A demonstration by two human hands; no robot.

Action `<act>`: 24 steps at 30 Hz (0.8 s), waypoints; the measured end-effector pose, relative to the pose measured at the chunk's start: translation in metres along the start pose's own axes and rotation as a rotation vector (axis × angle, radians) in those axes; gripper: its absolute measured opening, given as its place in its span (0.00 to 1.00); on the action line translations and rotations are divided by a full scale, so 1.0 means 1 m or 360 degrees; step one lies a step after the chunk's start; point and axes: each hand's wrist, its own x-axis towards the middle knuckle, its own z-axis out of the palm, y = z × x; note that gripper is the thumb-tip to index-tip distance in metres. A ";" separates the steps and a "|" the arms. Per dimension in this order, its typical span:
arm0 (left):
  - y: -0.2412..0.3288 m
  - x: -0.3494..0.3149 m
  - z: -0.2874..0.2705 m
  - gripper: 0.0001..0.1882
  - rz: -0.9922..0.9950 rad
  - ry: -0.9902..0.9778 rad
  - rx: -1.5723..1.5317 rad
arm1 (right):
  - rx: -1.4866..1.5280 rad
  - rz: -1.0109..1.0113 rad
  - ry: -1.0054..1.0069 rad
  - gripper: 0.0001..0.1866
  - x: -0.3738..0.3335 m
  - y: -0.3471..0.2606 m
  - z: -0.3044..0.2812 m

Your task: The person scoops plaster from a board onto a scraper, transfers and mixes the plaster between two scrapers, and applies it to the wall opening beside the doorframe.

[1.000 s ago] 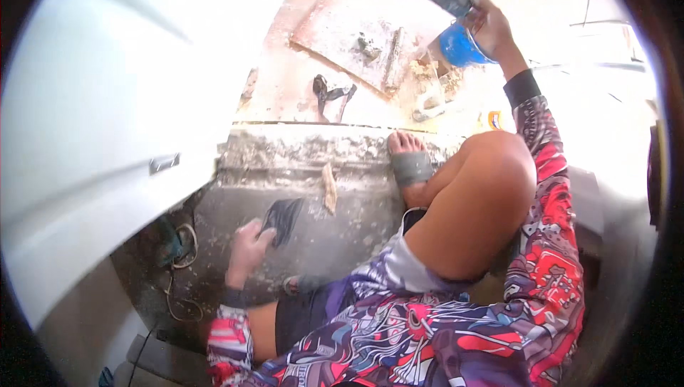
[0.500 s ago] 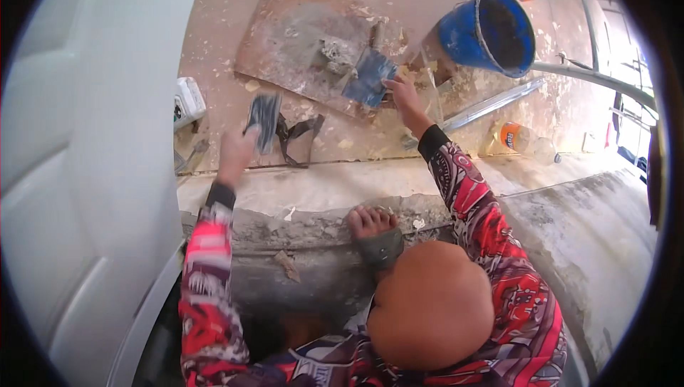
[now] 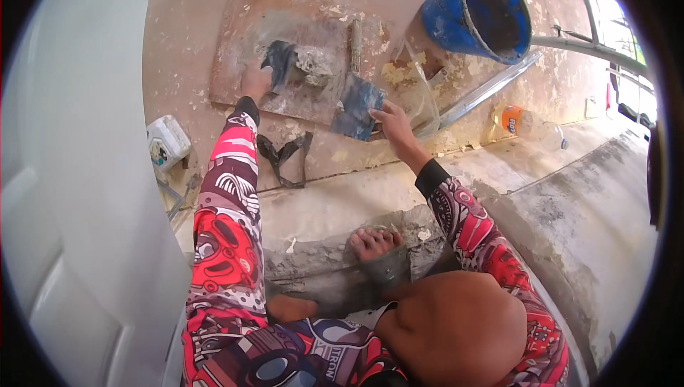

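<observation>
The left hand (image 3: 256, 81) grips a dark, flat scraper (image 3: 281, 65) over a stained board (image 3: 239, 34), just left of a rough, pale-grey lump (image 3: 313, 66). The right hand (image 3: 394, 125) clasps a squarish blue-grey blade (image 3: 358, 106) (blotchy and streaked) over the board's near right corner. Farther right is a blue bucket (image 3: 444, 18) with a crusted rim.
</observation>
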 end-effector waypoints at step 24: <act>0.041 0.023 -0.005 0.24 0.0566 -0.0536 -0.0267 | -0.0070 -0.0066 0.0070 0.07 0.020 -0.002 -0.011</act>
